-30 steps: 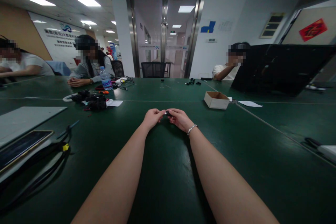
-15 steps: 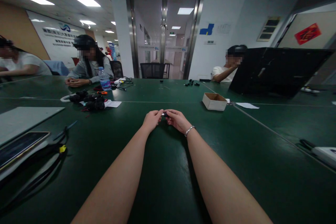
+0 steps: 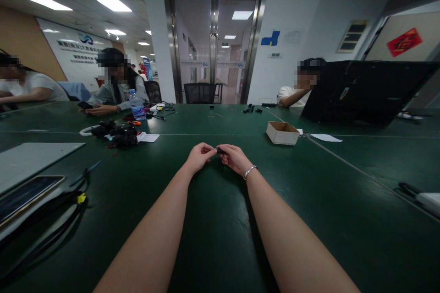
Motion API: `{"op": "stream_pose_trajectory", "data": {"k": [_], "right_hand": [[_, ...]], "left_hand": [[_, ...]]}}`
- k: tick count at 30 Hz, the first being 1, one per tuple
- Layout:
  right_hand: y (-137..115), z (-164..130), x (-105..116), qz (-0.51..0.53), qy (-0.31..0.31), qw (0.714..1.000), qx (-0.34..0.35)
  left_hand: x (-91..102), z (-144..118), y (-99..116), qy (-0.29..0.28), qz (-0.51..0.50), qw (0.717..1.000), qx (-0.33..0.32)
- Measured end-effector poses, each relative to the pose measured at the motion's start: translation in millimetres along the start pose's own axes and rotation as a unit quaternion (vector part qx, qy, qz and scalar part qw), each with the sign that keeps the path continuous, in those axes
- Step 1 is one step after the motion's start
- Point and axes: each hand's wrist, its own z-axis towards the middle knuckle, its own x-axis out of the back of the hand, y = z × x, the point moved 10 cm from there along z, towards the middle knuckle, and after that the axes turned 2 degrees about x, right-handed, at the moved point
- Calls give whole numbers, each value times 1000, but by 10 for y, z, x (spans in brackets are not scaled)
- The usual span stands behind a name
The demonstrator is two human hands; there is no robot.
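Observation:
Above the dark green table, my left hand (image 3: 200, 156) and my right hand (image 3: 236, 158) meet at the fingertips. Between them is a small black piece (image 3: 220, 150), mostly covered by fingers, so its exact kind is hard to tell. My right thumb and fingers pinch it from the right. The left thumb and index finger close against its other end; whatever lies under those fingertips is hidden. A silver bracelet (image 3: 250, 172) circles my right wrist.
An open cardboard box (image 3: 282, 135) stands ahead to the right. Tangled black gear (image 3: 120, 133) and a water bottle (image 3: 136, 106) are at the left. Nearer lie a phone (image 3: 27, 197) and cables (image 3: 74, 210). A large black panel (image 3: 371, 94) partly hides a seated person (image 3: 292, 96).
A silvery bit that showed between my fingertips is now out of sight, and the black piece sits slightly further right. The person at left now holds up a phone.

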Motion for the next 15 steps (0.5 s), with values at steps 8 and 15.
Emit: {"op": "stream_pose_trajectory", "data": {"k": [8, 15], "right_hand": [[5, 20, -19, -6, -11, 1000, 5], [20, 9, 2, -5, 6, 1000, -5]], "left_hand": [[-11, -1, 46, -8, -17, 1000, -17], [64, 42, 55, 38, 38, 998, -34]]}}
